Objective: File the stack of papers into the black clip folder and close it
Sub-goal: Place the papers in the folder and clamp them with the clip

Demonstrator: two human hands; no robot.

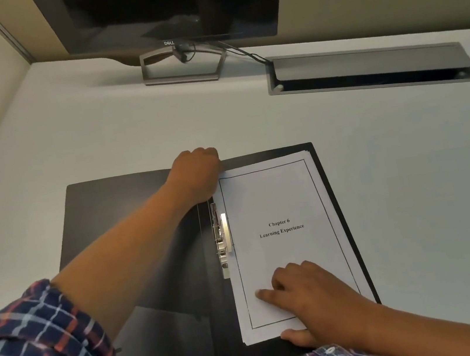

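Paper (283, 241) lies in a slightly fanned stack on the right leaf of the open black clip folder (135, 255), which rests flat on the pale worktop (412, 180); the stack's left edge sits just beside the metal clip (222, 241) along the spine, whose white lever looks raised, though whether the sheets are already under the clamp bar I cannot tell; the step in hand seems to be squaring the stack against the spine before clamping; to do it well, tuck the left edge fully beneath the bar, tap the offset top sheets into line, keep pressure on the lower corner so nothing slides, and only then press the lever down and swing the left cover over; the left hand (196, 177) reaches across the folder with the forearm extended, curled knuckles-up at the stack's top left corner, its fingers hidden, so what it pinches cannot be told; the right hand (311, 298) lies spread and flat on the lower part of the top page, index finger pointing left, thumb hooked at the bottom edge; a dark monitor (169, 6) stands well apart behind.
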